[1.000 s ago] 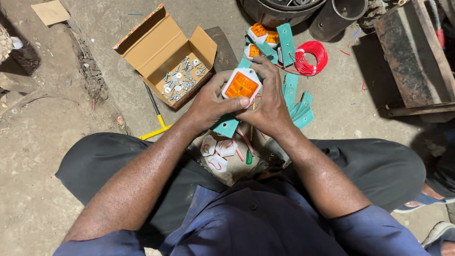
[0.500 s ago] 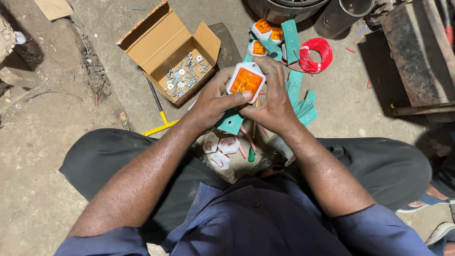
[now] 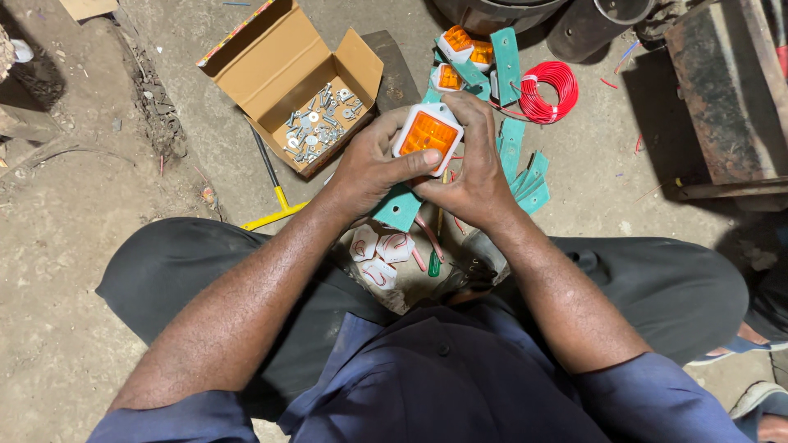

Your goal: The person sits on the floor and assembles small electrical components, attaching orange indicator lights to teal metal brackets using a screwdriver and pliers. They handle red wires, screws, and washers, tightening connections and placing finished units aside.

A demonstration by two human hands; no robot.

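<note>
Orange lamp (image 3: pixel 428 134) between two hands

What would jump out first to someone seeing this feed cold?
The orange lamp in a white housing at centre, gripped by the left hand and right hand over a teal metal bracket. Behind it, an open cardboard box of screws and washers sits left and a red wire coil right.
</note>
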